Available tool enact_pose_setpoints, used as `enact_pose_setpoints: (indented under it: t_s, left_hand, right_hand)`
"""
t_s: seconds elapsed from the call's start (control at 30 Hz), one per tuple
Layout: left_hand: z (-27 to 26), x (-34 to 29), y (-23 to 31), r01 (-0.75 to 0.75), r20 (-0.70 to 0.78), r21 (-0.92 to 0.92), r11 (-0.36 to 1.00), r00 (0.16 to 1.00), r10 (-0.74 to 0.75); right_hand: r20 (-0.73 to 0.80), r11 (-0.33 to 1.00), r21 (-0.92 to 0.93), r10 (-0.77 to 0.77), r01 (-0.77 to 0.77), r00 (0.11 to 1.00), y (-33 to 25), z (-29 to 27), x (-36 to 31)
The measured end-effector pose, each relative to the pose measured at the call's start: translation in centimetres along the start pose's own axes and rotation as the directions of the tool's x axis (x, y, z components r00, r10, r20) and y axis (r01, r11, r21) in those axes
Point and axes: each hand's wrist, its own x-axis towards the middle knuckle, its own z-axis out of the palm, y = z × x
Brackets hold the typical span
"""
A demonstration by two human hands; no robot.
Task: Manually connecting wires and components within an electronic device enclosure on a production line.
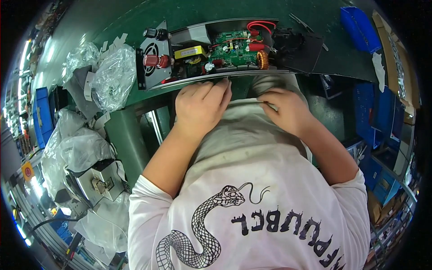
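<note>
An opened power inverter point(216, 49) lies across the green bench in front of me, its long metal wall toward my body. Its end panel point(155, 56) on the left carries a fan grille, one black and one red terminal post. Inside sit a green circuit board point(231, 47), a yellow-wrapped transformer point(191, 52) and a copper-wound ring coil point(263, 59). My left hand point(201, 106) is closed at the near wall, fingers curled together; what they hold, if anything, is hidden. By my shirt hem, my right hand point(285, 110) has its fingers bent inward, and their contents cannot be made out.
Clear plastic bags point(114, 81) and white scraps lie left of the inverter. A black sheet part point(299, 49) adjoins its right end, with tweezers point(300, 21) behind. At the right are a blue bin point(360, 29) and a cardboard box point(391, 58). Bagged metal parts point(96, 182) stand lower left.
</note>
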Motion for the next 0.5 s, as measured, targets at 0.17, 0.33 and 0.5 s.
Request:
enact_pose_setpoints:
  t_s: [0.17,0.33,0.5]
  left_hand:
    - [-0.3,0.0,0.0,0.006,0.025,0.026,1.0,1.0,-0.006]
    - [-0.4,0.0,-0.2,0.001,0.015,-0.014,1.0,1.0,0.0]
    - [-1.0,0.2,0.0,0.021,0.024,-0.011,1.0,1.0,-0.021]
  right_hand:
    - [0.226,0.989,-0.143,0.068,-0.036,0.972,0.9,0.9,0.5]
    - [0.293,0.99,-0.092,0.126,-0.103,0.948,0.9,2.4,0.4]
    - [0.612,0.995,-0.099,0.04,0.027,0.79,1.5,4.4,0.3]
